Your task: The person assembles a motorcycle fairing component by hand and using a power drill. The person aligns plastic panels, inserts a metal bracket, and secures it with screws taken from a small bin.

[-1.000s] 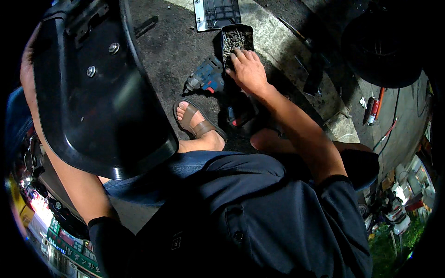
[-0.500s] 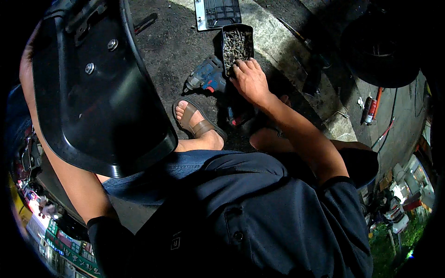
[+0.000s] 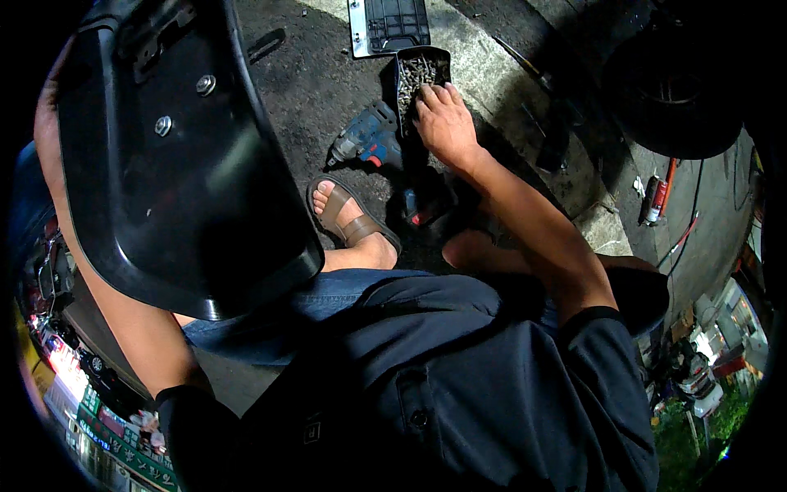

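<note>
A large black, curved plastic panel [image 3: 184, 205] leans over my left thigh, with two metal bolts [image 3: 184, 105] showing on its face. My left hand [image 3: 49, 111] is at the panel's far left edge and holds it there, its fingers hidden behind the rim; the forearm runs along that side. In front of me my right hand [image 3: 447, 127] reaches into a small dark box [image 3: 398, 82] full of loose screws [image 3: 418, 72]. Its fingers are bent down among the screws, and the fingertips are hidden, so anything pinched there cannot be seen.
Left of the box lies a blue and black cordless drill [image 3: 366, 138]. Beyond stands a ribbed black tray-like lid [image 3: 393, 25]. A tyre-like round black object [image 3: 672, 98], a red and white tube [image 3: 655, 199] and an orange bar [image 3: 669, 184] lie at right. My sandalled foot [image 3: 348, 215] is near the drill.
My right hand has moved forward, farther over the screw box, with its fingers deeper among the screws. The panel has shifted slightly right in view.
</note>
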A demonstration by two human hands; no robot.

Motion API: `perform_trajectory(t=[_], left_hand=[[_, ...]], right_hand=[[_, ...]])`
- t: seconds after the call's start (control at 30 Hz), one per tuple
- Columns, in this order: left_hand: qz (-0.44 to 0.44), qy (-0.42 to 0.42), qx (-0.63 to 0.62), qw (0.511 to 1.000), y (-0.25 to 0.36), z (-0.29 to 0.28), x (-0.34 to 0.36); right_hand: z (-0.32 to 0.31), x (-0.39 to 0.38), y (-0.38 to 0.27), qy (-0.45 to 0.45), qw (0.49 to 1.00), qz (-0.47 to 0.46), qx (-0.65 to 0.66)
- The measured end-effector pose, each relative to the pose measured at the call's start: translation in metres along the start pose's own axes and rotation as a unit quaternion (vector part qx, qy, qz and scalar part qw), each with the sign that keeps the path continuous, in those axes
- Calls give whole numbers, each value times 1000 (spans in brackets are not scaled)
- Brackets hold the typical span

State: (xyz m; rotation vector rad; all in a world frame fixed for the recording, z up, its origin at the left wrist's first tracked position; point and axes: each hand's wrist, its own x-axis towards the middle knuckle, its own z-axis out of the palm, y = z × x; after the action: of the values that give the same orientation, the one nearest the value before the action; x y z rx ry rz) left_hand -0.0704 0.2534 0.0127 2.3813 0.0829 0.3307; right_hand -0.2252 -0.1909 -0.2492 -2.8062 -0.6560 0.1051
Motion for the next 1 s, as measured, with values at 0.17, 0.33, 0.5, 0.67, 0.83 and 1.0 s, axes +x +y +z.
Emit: perform_trajectory(t=[0.17,0.33,0.5,0.67,0.83,1.0], left_hand=[[-29,-11,-35,999,18,11,-11],[-22,-5,-32,999,24,12,-12],[-21,-2,-33,999,26,8,-9],[-28,0,-43,999,24,10,-11],[-37,3,-43,998,28,8,-13],[-42,6,-48,998,28,9,-14]], right_hand=[[-3,-11,-7,-88,996,10,15],[-10,-21,-6,-55,998,-4,-23],[-11,-22,-4,-38,999,-27,-17],[-11,-20,-1,-40,998,-31,-28],[-11,-6,7,-10,1000,-11,-11],[0,-1,10,32,998,-46,-11]])
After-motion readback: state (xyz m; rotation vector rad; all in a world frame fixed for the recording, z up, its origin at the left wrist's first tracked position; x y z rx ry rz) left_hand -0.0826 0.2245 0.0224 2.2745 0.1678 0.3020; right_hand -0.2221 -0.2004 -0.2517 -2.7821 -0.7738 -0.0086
